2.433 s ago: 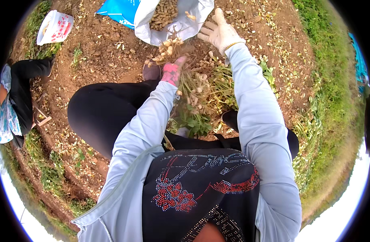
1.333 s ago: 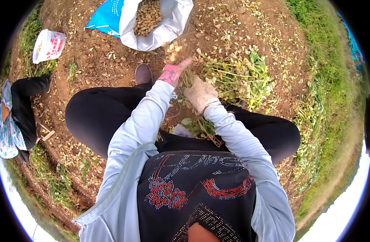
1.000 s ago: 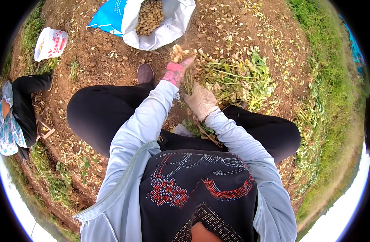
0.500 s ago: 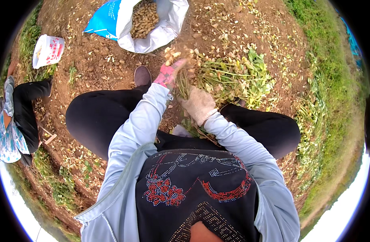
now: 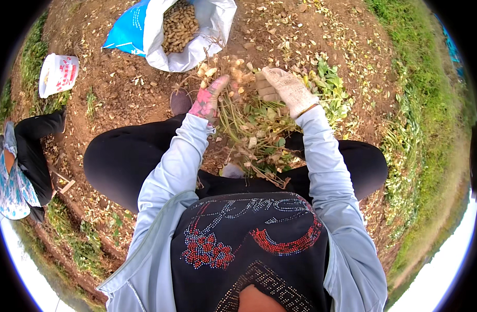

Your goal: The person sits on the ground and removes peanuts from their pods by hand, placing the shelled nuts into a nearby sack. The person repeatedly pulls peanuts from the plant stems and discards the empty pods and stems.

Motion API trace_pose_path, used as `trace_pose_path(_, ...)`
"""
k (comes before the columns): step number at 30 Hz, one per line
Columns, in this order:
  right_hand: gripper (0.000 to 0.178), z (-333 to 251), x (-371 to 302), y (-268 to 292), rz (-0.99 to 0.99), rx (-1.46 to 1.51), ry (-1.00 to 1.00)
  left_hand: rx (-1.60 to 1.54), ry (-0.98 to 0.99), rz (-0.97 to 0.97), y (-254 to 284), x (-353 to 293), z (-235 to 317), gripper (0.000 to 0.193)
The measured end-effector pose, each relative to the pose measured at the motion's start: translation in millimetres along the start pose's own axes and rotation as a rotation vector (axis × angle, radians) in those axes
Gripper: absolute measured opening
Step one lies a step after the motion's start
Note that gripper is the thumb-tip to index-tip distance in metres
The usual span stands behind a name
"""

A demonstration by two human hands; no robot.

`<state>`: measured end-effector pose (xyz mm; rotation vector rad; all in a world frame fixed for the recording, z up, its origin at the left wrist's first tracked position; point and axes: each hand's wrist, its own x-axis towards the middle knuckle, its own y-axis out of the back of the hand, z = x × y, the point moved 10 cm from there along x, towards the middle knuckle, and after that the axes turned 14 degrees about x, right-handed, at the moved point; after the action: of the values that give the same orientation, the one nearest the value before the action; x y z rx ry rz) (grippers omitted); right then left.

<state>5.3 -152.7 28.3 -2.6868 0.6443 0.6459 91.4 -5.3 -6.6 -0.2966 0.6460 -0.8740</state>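
Observation:
A bunch of peanut plants [image 5: 232, 117], pods and roots uppermost, is in my left hand [image 5: 208, 100], which wears a pink patterned glove and is closed round the stems. Pale peanuts [image 5: 240, 75] cluster above its thumb. My right hand [image 5: 289, 89], in a whitish work glove, is just right of those pods; its fingers point left, thumb and fingers apart, and I see nothing held in them. Stems and leaves hang down between my knees. Beyond my right hand lie leafy green plants [image 5: 329, 91].
Ahead on the left stands an open white and blue sack [image 5: 163, 60] part-filled with peanuts [image 5: 180, 26]. A white bucket [image 5: 62, 75] with red print sits farther left. Another person [image 5: 28, 156] is at the left edge beside a small wooden stool [image 5: 62, 179]. Grass [image 5: 431, 104] borders the soil on the right.
My right hand has let go of the lower stems and moved up and right, beside the pods. My left hand has shifted slightly left and down with the plants.

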Motion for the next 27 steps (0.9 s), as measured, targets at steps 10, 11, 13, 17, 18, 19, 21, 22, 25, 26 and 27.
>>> trace_pose_path(10, 0.032, 26, 0, -35, 0.032, -0.113, -0.015, -0.004, -0.058, 0.064, 9, 4, 4, 0.033)
trace_pose_path(11, 0.034, 28, -3, -36, 0.026, -0.11, -0.043, 0.017, -0.051, 0.081, 15, 8, 0, 0.033)
trace_pose_path(13, 0.032, 30, 0, -36, 0.005, -0.278, 0.027, 0.061, -0.033, 0.113, 21, 12, -3, 0.033)
trace_pose_path(17, 0.026, 38, 1, -32, -0.059, -0.231, 0.166, 0.163, 0.025, 0.062, 11, 12, -9, 0.032)
trace_pose_path(18, 0.025, 39, 2, -29, -0.059, -0.242, 0.239, 0.143, 0.036, 0.043, 9, 13, -14, 0.032)
trace_pose_path(19, 0.024, 40, 3, -25, -0.056, -0.255, 0.312, 0.123, 0.05, 0.023, 7, 14, -19, 0.032)
trace_pose_path(21, 0.021, 35, 2, -30, -0.045, -0.24, 0.366, 0.289, -0.15, 0.02, 37, 31, -30, 0.033)
trace_pose_path(22, 0.021, 34, 1, -31, -0.042, -0.163, 0.333, 0.333, -0.177, 0.024, 38, 31, -28, 0.034)
trace_pose_path(25, 0.027, 55, -9, -31, -0.046, 0.265, -0.004, 0.362, -0.11, 0.044, 28, 28, -29, 0.037)
trace_pose_path(26, 0.026, 56, -12, -31, -0.008, 0.275, -0.037, 0.344, -0.053, 0.057, 18, 20, -24, 0.037)
trace_pose_path(27, 0.025, 59, -15, -27, 0.035, 0.283, -0.07, 0.296, 0.024, 0.064, -4, 7, -14, 0.038)
